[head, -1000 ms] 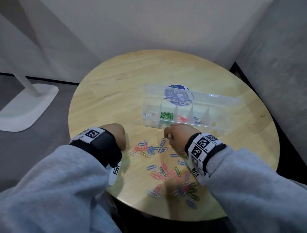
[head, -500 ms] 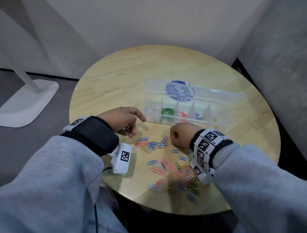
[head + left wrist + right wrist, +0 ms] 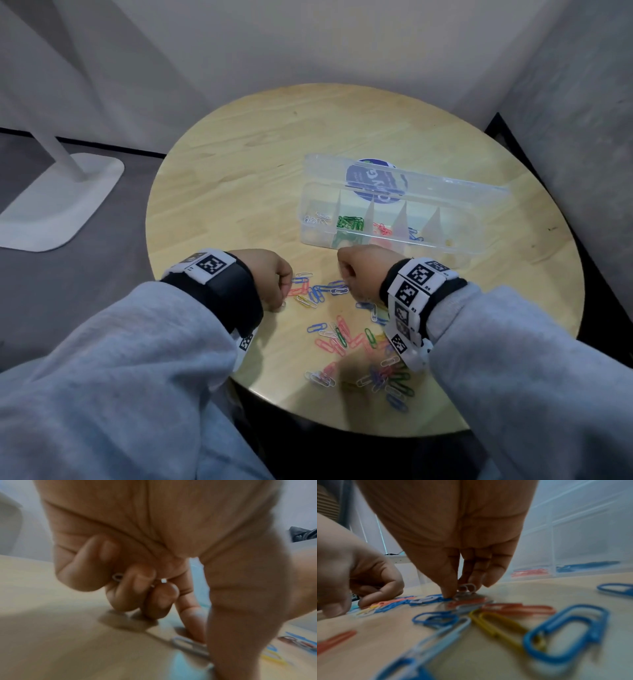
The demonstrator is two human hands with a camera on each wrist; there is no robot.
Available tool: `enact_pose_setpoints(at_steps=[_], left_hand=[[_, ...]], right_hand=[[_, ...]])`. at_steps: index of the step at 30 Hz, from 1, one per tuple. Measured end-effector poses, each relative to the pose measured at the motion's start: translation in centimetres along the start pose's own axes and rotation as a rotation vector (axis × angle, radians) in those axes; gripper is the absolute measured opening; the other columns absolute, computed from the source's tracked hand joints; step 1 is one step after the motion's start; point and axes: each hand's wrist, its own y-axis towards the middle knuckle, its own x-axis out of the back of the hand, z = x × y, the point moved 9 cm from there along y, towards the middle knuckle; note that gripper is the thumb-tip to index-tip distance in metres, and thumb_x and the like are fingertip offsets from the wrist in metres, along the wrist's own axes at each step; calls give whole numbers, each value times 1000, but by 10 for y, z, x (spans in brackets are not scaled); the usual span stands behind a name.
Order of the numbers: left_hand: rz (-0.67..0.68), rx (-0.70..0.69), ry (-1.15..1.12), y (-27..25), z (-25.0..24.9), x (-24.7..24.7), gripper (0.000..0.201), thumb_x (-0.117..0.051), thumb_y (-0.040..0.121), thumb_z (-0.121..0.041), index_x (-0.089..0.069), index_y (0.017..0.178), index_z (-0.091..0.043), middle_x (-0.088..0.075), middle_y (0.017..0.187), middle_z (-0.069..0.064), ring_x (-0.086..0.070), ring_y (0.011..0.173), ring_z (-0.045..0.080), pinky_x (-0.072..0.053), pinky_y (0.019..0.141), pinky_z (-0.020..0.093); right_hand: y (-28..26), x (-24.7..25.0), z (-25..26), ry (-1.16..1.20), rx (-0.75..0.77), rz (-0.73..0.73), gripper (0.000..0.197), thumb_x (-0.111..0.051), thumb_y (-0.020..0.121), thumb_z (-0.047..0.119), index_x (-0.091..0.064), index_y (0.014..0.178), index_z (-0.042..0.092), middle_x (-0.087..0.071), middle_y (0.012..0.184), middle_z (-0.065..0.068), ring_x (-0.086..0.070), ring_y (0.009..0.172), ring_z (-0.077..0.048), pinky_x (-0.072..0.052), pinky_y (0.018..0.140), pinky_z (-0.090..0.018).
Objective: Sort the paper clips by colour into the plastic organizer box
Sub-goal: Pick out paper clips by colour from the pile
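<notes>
A clear plastic organizer box (image 3: 455,249) stands open on the round wooden table (image 3: 239,192). Its compartments hold white clips (image 3: 317,219), green clips (image 3: 350,222), red clips (image 3: 383,229), blue clips and a yellow bit. Loose coloured paper clips (image 3: 342,337) lie scattered in front of it. My left hand (image 3: 282,298) is down at the left of the pile. Its curled fingers hold a white clip (image 3: 118,577), and its index finger touches another white clip (image 3: 187,645) on the table. My right hand (image 3: 462,590) pinches white clips (image 3: 468,587) at the table top.
The box's lid (image 3: 411,181) leans back behind the compartments. On the floor to the left stands a white stand base (image 3: 58,205). Walls close in behind and to the right of the table. More clips (image 3: 390,380) lie near the table's front edge.
My left hand reached out toward the box's left end half a second ago and has come back down to the pile. The right hand has stayed at the clips.
</notes>
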Motion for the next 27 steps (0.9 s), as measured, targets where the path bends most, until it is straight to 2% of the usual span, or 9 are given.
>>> enact_pose_setpoints(at_steps=[3, 6, 10, 12, 16, 19, 23, 25, 27], left_hand=[[-7, -12, 9, 1, -2, 1, 12, -69, 71, -18, -59, 66, -21, -54, 61, -8, -48, 59, 11, -39, 60, 21], [-20, -3, 9, 2, 0, 1, 15, -71, 70, -19, -57, 64, -21, -57, 64, -8, -51, 65, 13, -41, 66, 22], [-23, 1, -10, 2, 3, 4, 24, -77, 68, -20, -53, 64, -22, -56, 65, -10, -49, 61, 9, -35, 56, 20], [-20, 21, 9, 3, 5, 6, 23, -78, 68, -23, -56, 63, -22, -56, 65, -10, -51, 65, 11, -35, 56, 20], [-25, 46, 39, 2, 6, 4, 22, -77, 69, -25, -58, 60, -20, -56, 62, -8, -53, 69, 15, -38, 62, 21], [-56, 49, 37, -2, 6, 7, 20, -73, 71, -27, -57, 61, -19, -56, 61, -7, -51, 65, 14, -39, 63, 20], [-3, -87, -361, -6, -8, 19, 27, -67, 79, -10, -49, 60, -18, -58, 61, -2, -49, 55, 11, -41, 53, 20], [-45, -126, -629, -7, -11, 31, 32, -61, 81, 2, -44, 60, -14, -58, 62, 5, -55, 52, 10, -45, 49, 15], [-57, -136, -851, -7, -12, 35, 33, -56, 83, 10, -41, 63, -13, -58, 58, 6, -58, 44, 6, -45, 43, 12]], right_hand=[[-4, -3, -6, 110, -42, 23, 19, -51, 80, 6, -44, 84, 23, -56, 91, 1, -61, 89, -25, -55, 79, -36], [-5, -4, -9, 156, -62, 19, 15, -53, 83, 9, -47, 90, 22, -55, 94, 1, -63, 97, -24, -52, 88, -34], [-8, 0, -8, 130, -49, 30, 7, -60, 86, 14, -59, 91, 19, -56, 88, 2, -54, 84, -17, -44, 78, -24], [-10, 0, -7, 97, -41, 46, 13, -61, 85, 15, -65, 98, 14, -55, 86, 3, -51, 83, -14, -41, 74, -22], [-11, -2, -6, 62, -35, 63, 7, -58, 82, 13, -63, 82, 18, -60, 85, 3, -53, 79, -15, -46, 74, -26], [-14, -1, -4, 26, -11, 56, 9, -55, 81, 12, -61, 77, 18, -59, 80, 4, -53, 77, -15, -46, 72, -26], [-16, 8, -16, 179, -19, -28, 21, -59, 78, 9, -52, 63, 23, -57, 68, 7, -54, 70, -15, -48, 71, -28], [-17, 9, -26, 487, -38, -58, 24, -60, 80, 3, -54, 67, 23, -56, 65, 4, -56, 59, -11, -51, 72, -31], [-19, 3, -30, 829, -32, -4, 25, -56, 85, -4, -58, 78, 19, -53, 57, 4, -59, 53, -11, -54, 71, -31]])
